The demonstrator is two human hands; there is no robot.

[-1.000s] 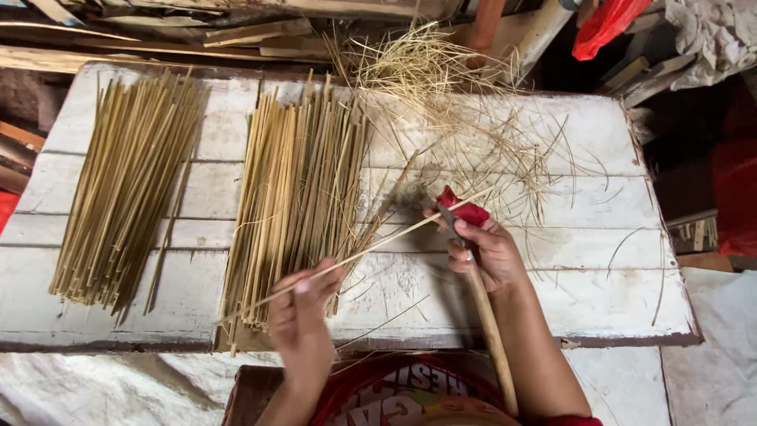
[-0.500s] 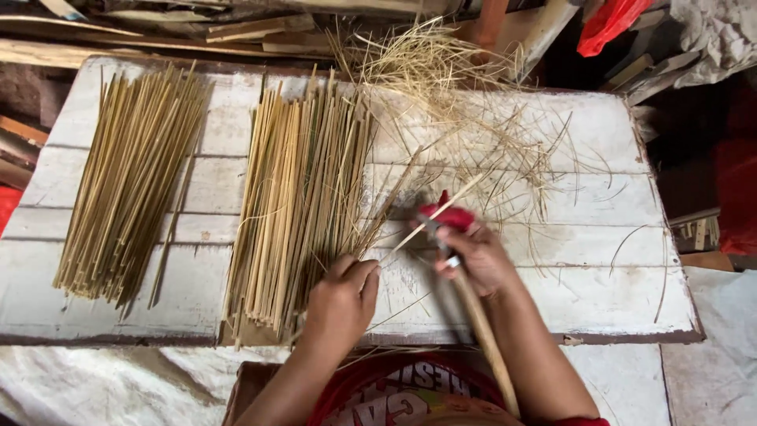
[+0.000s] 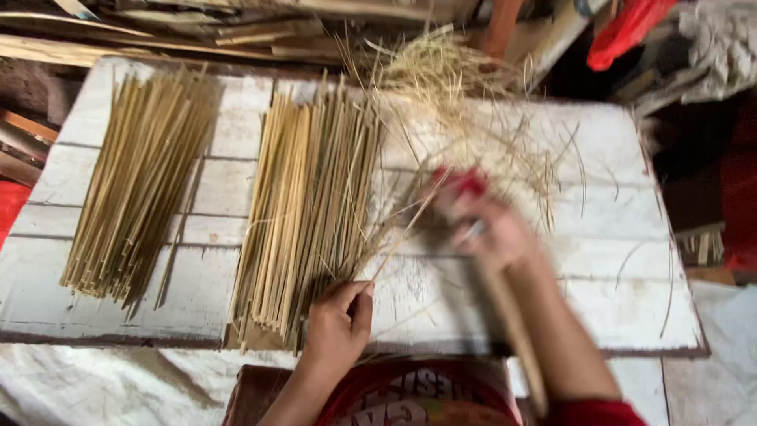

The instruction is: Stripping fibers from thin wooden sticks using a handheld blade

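Left hand [image 3: 337,323], near the front edge of the worktop [image 3: 607,292]: fingers curled and pinched on the near end of a single thin bamboo sliver [image 3: 398,241], thumb pressed against it. The sliver rises from this grip at a slant, away from the person and to the right, toward the right hand. The hand rests just beside the near ends of the middle bundle of bamboo strips [image 3: 307,205], touching or nearly touching them; which of the two cannot be told.

Right hand [image 3: 493,229], blurred, over the middle of the worktop: closed around a knife with a long pale wooden handle [image 3: 512,323], the handle running back along the forearm toward the person. A red wrapping [image 3: 465,181] shows at the far side of the fist. The blade itself is too blurred to make out, and whether it meets the sliver cannot be told.

Worktop: white-painted boards, worn and stained. A second bundle of bamboo strips [image 3: 138,189] lies toward the left edge, well apart from the middle bundle, both laid roughly front to back. A loose tangle of fine straw-coloured shavings [image 3: 465,102] spreads from the far edge toward the right hand, with stray strands scattered toward the right edge.

Beyond the far edge: stacked wooden laths [image 3: 197,31] and a red plastic bag [image 3: 627,28].
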